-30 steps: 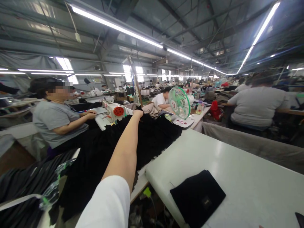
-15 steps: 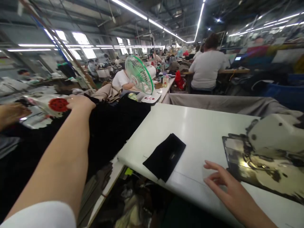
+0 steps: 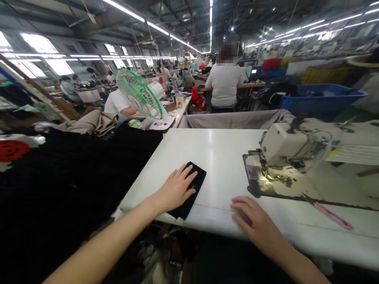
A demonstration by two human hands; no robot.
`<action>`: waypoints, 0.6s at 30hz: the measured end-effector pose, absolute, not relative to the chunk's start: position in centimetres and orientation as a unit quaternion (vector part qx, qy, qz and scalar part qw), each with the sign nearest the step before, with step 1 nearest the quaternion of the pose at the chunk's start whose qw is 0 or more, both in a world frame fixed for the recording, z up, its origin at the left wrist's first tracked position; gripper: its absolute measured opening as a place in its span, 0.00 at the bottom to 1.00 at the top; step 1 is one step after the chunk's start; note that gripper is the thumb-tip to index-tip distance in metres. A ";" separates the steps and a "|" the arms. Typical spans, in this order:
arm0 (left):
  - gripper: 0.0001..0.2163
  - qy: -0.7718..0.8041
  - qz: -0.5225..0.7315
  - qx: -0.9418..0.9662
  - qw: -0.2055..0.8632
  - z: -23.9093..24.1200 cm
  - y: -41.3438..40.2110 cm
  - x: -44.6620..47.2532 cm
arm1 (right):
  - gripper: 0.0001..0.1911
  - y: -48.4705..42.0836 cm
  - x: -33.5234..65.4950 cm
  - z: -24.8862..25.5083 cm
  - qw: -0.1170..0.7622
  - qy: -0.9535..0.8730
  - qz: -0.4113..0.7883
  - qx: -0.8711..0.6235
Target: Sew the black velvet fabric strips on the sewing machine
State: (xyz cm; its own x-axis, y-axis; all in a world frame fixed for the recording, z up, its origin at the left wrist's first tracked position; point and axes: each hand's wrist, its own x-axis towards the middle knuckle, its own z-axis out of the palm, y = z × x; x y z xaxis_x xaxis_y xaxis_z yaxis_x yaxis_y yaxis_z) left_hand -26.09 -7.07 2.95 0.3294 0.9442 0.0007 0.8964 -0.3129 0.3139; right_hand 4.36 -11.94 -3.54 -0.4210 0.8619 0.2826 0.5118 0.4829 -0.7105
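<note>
My left hand (image 3: 177, 188) lies flat, fingers spread, on a small folded black cloth piece (image 3: 194, 187) near the front edge of the white sewing table (image 3: 219, 154). My right hand (image 3: 251, 219) rests palm down on the bare table to the right of that piece, fingers slightly curled and holding nothing. A white sewing machine (image 3: 293, 148) stands to the right, its lit needle plate (image 3: 266, 177) just beyond my right hand.
A big heap of black fabric (image 3: 65, 177) fills the left side. A green desk fan (image 3: 139, 94) and folded beige cloth (image 3: 94, 122) sit behind it. A pink tool (image 3: 333, 215) lies by the machine. A person in grey (image 3: 225, 85) sits ahead; a blue bin (image 3: 319, 98) stands at right.
My left hand came off the black fabric heap and landed on the small black piece. My right hand slid left along the table. The view swung right toward the sewing machine.
</note>
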 end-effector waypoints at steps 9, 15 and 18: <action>0.19 0.749 0.071 0.658 0.013 2.2 -7.0 -25.6 | 0.08 -13.0 4.8 -2.8 0.320 -0.800 0.271 -0.430; 0.27 0.779 0.093 0.601 0.151 2.9 -5.6 -25.1 | 0.11 -12.1 0.0 -1.0 0.303 -0.844 0.267 -0.352; 0.30 0.776 0.114 0.593 0.183 3.0 -5.0 -25.1 | 0.17 -11.9 -3.8 -0.5 0.286 -0.887 0.229 -0.281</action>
